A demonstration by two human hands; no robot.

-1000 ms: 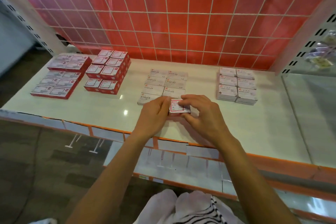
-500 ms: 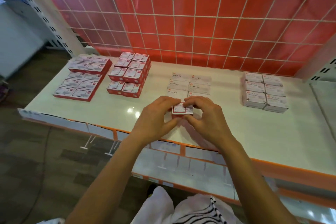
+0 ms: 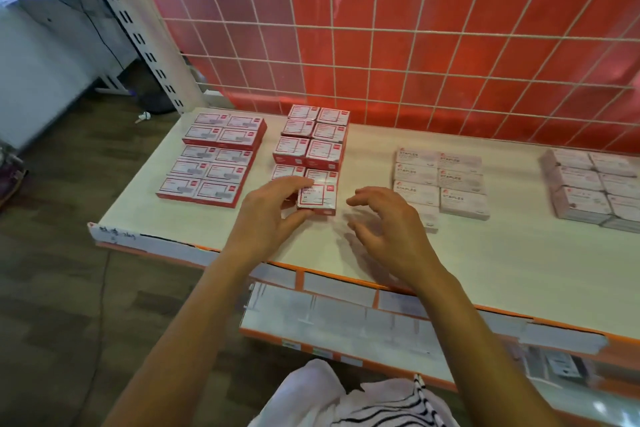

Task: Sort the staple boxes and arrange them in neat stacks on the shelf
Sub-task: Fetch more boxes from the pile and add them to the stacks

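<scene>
Now the left hand (image 3: pixel 266 222) pinches a red staple box (image 3: pixel 320 198); the right hand (image 3: pixel 388 229) hovers loosely spread.

Light: bright, diffuse, pink cast off red back panel (image 3: pixel 450 45).
Shadow: soft, under right hand (image 3: pixel 391 232) on shelf (image 3: pixel 502 253).
Blur: motion smear at right hand, far-right boxes (image 3: pixel 585 191), floor (image 3: pixel 69 288).
Distortion: wide-angle bowing at frame edges.

Red-white staple box (image 3: pixel 317 198) against red stacks (image 3: pixel 311 146)
</scene>
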